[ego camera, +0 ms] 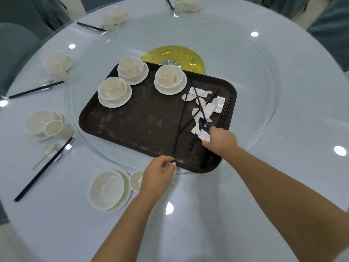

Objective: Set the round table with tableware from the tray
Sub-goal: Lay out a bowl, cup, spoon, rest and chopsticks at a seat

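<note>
A dark brown tray (pixel 143 125) lies on the glass turntable (pixel 245 76) of the round table (pixel 207 214). Three cream sets of plate, bowl and cup stand at the tray's far left (pixel 114 93), (pixel 133 70), (pixel 170 79). A jumble of white spoons, rests and black chopsticks (pixel 204 108) fills its right side. My right hand (pixel 221 139) is over the tray's near right part and pinches a white chopstick rest (pixel 204 136). My left hand (pixel 157 176) hovers at the tray's near edge, fingers curled round something small that I cannot make out. Beside it stand a plate with a bowl (pixel 107 190) and a cup (pixel 136 180).
Laid places ring the table's left and far rim: bowl, cup and chopsticks (pixel 47 125), (pixel 56 65), (pixel 116 17), (pixel 188 4). Long black chopsticks (pixel 43 170) lie at the near left. A gold disc (pixel 177 57) marks the centre. Grey-green chairs (pixel 17 46) surround the table.
</note>
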Action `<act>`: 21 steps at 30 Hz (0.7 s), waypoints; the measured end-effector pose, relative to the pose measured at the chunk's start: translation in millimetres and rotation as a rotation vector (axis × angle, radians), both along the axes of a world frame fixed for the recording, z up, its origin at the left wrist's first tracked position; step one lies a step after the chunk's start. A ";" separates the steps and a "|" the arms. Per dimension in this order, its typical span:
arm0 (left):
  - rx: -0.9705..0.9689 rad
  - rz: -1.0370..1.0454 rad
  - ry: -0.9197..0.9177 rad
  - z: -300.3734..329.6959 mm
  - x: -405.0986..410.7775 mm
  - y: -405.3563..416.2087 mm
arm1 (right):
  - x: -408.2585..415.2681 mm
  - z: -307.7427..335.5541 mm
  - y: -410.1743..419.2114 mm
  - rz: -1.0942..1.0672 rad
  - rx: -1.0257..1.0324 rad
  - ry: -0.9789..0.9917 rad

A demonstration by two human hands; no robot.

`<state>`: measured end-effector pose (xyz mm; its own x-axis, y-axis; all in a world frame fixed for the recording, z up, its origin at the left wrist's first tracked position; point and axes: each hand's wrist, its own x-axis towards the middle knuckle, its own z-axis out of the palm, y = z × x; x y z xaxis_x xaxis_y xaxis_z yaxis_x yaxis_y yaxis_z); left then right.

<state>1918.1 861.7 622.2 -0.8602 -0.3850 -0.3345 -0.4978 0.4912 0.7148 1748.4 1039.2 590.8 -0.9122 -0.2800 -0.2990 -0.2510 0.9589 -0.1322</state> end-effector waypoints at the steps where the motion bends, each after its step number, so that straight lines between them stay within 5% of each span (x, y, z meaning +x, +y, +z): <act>1: 0.008 0.005 0.004 1.1 3.2 0.5 | 3.7 1.2 -0.1 0.003 -0.002 0.001; 21: 0.362 0.187 -0.061 11.4 74.5 20.4 | 108.8 33.4 8.2 0.004 -0.368 -0.061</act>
